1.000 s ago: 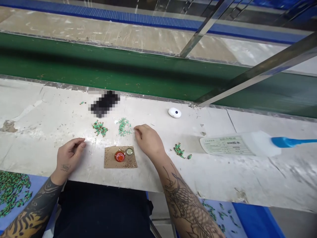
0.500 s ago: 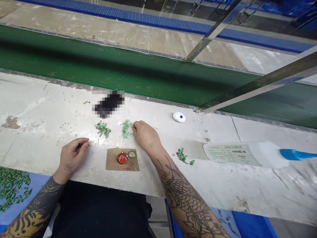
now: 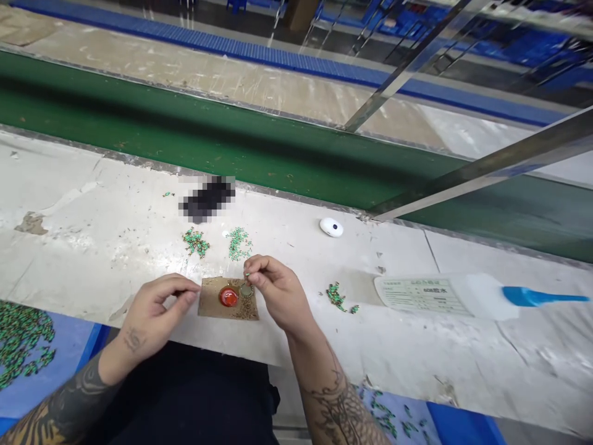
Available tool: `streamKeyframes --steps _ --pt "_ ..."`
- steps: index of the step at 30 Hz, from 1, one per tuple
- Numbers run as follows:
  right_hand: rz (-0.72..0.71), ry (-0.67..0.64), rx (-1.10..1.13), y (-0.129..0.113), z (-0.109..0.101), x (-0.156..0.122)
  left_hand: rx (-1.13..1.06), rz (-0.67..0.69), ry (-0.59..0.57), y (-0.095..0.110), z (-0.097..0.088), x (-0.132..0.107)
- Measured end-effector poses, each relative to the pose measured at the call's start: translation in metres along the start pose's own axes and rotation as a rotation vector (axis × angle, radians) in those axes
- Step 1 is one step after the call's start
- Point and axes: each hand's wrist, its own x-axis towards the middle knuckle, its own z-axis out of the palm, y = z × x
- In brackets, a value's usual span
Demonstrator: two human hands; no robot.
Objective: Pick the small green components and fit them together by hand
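**Closing in on the cardboard square [image 3: 210,290]**

The left hand [image 3: 157,315] now sits at its edge, fingers curled; whether they hold anything, I cannot tell. The right hand [image 3: 278,290] has moved in, pinching a tiny green piece [image 3: 247,274] above the metal cap [image 3: 246,289].

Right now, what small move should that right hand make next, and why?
Probably lower the tiny piece pinched by the right hand into the small round cap: its fingertips sit just above that cap, which lies beside the red dish on the cardboard.
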Motion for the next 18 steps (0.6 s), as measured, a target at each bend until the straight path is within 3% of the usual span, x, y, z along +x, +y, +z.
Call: streamKeyframes --steps 3,6,12,18 --pt "-0.051 -0.049 0.207 -0.013 0.018 -0.024 -0.093 0.030 -0.108 0.031 0.018 -0.002" --pt "-0.098 -0.049 0.270 -0.020 0.030 -0.042 -0.149 0.052 -0.156 0.040 0.031 -0.002" --pt "-0.184 0.015 0.040 -0.023 0.030 -0.061 -0.135 0.154 -0.228 0.032 0.036 -0.006" --pt "-0.285 0.027 -0.192 -0.025 0.031 -0.071 -0.074 0.235 -0.223 0.030 0.038 -0.010"
